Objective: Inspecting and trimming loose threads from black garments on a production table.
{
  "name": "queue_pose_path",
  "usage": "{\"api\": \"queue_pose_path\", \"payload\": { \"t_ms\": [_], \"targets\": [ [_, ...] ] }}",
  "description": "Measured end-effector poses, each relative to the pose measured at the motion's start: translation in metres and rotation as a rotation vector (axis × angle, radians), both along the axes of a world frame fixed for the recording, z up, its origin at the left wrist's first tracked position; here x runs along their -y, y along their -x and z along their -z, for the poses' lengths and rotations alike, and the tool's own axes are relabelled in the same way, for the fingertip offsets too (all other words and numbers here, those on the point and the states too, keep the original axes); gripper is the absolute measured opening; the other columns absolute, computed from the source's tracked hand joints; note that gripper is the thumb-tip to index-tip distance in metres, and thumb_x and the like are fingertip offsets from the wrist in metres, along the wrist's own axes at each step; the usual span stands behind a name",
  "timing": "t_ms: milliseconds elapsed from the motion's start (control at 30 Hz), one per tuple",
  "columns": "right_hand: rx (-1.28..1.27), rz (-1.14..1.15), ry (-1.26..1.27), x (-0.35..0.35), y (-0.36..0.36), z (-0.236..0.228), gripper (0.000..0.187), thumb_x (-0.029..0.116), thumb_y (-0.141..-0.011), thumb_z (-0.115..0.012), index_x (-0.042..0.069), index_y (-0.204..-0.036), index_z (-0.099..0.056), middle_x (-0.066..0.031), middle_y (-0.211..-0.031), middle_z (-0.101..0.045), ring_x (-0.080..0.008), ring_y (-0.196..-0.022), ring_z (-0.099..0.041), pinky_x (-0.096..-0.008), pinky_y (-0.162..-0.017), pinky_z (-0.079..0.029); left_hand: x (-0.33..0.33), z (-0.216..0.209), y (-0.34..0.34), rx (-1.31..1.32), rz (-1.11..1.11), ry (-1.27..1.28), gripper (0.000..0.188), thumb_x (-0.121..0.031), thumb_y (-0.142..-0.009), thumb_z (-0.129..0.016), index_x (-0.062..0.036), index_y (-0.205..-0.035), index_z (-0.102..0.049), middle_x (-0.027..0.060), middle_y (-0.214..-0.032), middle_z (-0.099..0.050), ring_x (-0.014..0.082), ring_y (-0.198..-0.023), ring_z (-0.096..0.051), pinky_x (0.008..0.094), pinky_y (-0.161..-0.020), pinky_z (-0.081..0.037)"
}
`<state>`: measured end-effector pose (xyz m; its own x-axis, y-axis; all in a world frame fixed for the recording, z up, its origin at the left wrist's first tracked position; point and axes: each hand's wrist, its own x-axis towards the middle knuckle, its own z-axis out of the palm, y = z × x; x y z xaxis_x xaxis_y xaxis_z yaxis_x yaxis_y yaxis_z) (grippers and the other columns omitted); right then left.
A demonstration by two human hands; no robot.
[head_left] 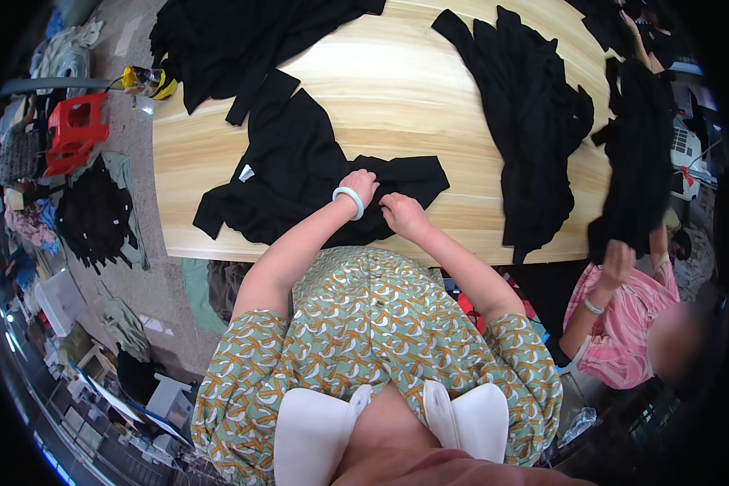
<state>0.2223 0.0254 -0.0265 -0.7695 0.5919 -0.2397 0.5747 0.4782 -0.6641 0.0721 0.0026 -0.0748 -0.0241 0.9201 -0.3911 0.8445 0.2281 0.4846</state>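
A black garment (296, 154) lies spread on the wooden table in front of me, one sleeve reaching right. On it, left of my hands, shows a small white label (245, 172). My left hand (363, 186), with a pale bangle (349, 201) at the wrist, has its fingers curled down onto the cloth near the sleeve. Just right of it and slightly nearer, my right hand (405, 216) pinches the garment's fabric between bent fingers. The fingertips of both hands are partly hidden.
More black garments are heaped at the table's (381, 97) far left and on its right side (535, 138). At the right a co-worker in a pink striped top (620, 348) handles another black garment (640, 154). Left, on the floor, stands a red stool (77, 130).
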Motion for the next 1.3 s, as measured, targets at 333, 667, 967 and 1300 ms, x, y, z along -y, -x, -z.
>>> {"api": "queue_pose_path", "payload": {
  "t_ms": [333,667,967,1300],
  "targets": [
    [-0.187,0.199,0.124,-0.030,0.021,-0.028,0.011,0.004,-0.070,-0.050,0.000,-0.080,-0.054,-0.0174,-0.077,-0.057,-0.0333,-0.074,-0.056,-0.0400,-0.067,-0.046,-0.006,-0.036,0.028,0.622,-0.444,0.020,0.018,-0.017,-0.077,-0.059,0.0014,-0.075,-0.058,0.0065,-0.062,-0.057,0.0109,-0.056,-0.048,0.0281,-0.055,-0.040],
    [-0.033,0.127,0.086,-0.031,0.017,-0.026,0.013,0.004,-0.072,-0.051,0.001,-0.083,-0.056,-0.0175,-0.079,-0.058,-0.0330,-0.077,-0.057,-0.0397,-0.068,-0.047,-0.009,-0.034,0.022,0.485,-0.392,-0.008,0.019,-0.019,-0.076,-0.058,0.0000,-0.076,-0.059,0.0125,-0.064,-0.058,0.0198,-0.057,-0.054,0.0309,-0.056,-0.042],
    [-0.190,0.347,0.173,-0.033,0.027,-0.028,0.012,0.004,-0.068,-0.058,0.001,-0.080,-0.058,-0.0150,-0.075,-0.060,-0.0300,-0.071,-0.060,-0.0348,-0.065,-0.048,-0.012,-0.043,0.018,0.496,-0.371,-0.011,0.020,-0.019,-0.074,-0.057,0.0007,-0.075,-0.058,0.0156,-0.064,-0.057,0.0261,-0.057,-0.054,0.0339,-0.056,-0.041],
    [-0.208,0.258,-0.004,-0.033,0.030,-0.030,0.012,0.004,-0.072,-0.056,0.000,-0.083,-0.059,-0.0158,-0.080,-0.060,-0.0312,-0.076,-0.058,-0.0373,-0.068,-0.047,-0.006,-0.058,0.020,0.359,-0.195,-0.092,0.019,-0.018,-0.074,-0.053,0.0017,-0.071,-0.054,0.0177,-0.071,-0.056,0.0332,-0.069,-0.055,0.0409,-0.062,-0.043]
  ]
}}
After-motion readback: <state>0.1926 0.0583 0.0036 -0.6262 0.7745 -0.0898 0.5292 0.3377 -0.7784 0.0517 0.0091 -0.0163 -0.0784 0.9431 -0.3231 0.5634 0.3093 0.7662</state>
